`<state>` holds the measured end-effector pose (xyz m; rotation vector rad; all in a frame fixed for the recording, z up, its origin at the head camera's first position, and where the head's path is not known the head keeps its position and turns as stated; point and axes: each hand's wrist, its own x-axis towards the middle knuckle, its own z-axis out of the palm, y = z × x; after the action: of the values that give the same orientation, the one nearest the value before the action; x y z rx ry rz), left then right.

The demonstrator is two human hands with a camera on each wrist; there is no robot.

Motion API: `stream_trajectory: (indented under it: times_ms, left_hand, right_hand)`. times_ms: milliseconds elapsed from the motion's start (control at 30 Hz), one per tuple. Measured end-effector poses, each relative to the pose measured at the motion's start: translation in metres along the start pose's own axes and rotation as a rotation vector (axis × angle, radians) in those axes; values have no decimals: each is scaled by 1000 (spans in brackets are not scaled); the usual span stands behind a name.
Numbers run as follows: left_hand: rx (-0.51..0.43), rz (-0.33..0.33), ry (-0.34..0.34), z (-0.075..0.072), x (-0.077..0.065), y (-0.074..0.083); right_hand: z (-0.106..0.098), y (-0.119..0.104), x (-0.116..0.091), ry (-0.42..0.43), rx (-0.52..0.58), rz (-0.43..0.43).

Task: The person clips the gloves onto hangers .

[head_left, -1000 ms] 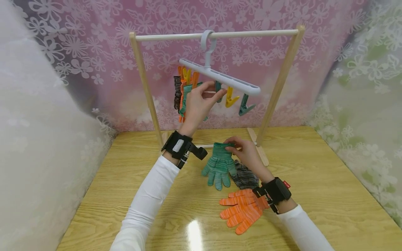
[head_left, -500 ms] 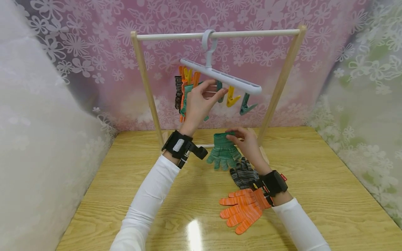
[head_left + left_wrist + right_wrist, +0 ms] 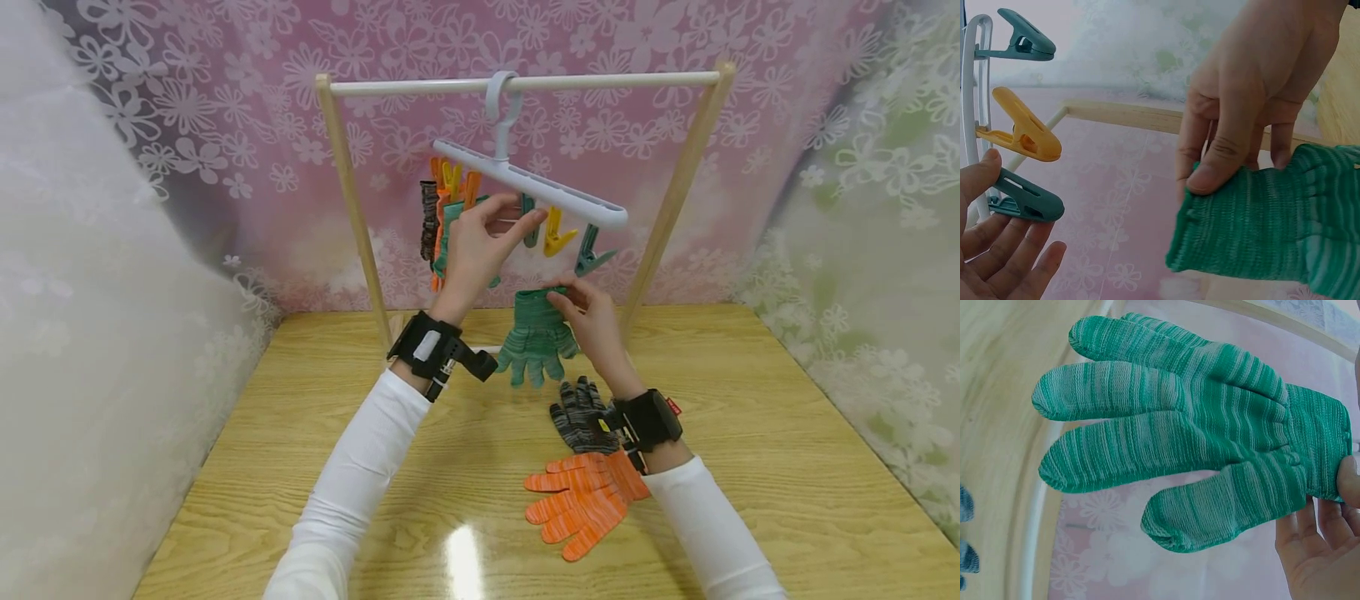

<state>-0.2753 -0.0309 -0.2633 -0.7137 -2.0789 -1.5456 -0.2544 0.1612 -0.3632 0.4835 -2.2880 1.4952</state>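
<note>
"Where is the glove (image 3: 538, 342) hanging?"
"In the air, lower than the hanger (image 3: 557, 192); the right hand (image 3: 596, 325) is pinching its cuff (image 3: 1241, 225), the left hand (image 3: 474, 250) is pinching a clip (image 3: 1035, 201)."
"Handling?"
"Seemingly light, soft, floppy; the cuff is likely offering the best hold."
"Pointing?"
"Finger-end down, long axis running roughly upright."

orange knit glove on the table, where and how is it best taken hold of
Probably by its cuff, pinched from the right: the orange knit glove lies flat, its fingers spread leftward and its cuff pointing right. The right hand seems better placed, but would first need freeing, as it pinches the green knit glove.
</note>
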Motion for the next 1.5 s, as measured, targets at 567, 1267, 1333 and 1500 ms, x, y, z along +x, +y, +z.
stream_trajectory:
  times_ms: [567,1267,1333,1500]
  left_hand:
    - [49,28,18,1,5,2]
    - [44,16,43,1,9,1]
    - [40,23,46,1,10,1]
    - [42,32,58,0,11,2]
  right_hand:
    - [4,-33,25,111,57,-75]
    - [9,-50,35,131,209,14]
    - [9,-51,36,133,205,24]
    - [9,-53,40,147,168,43]
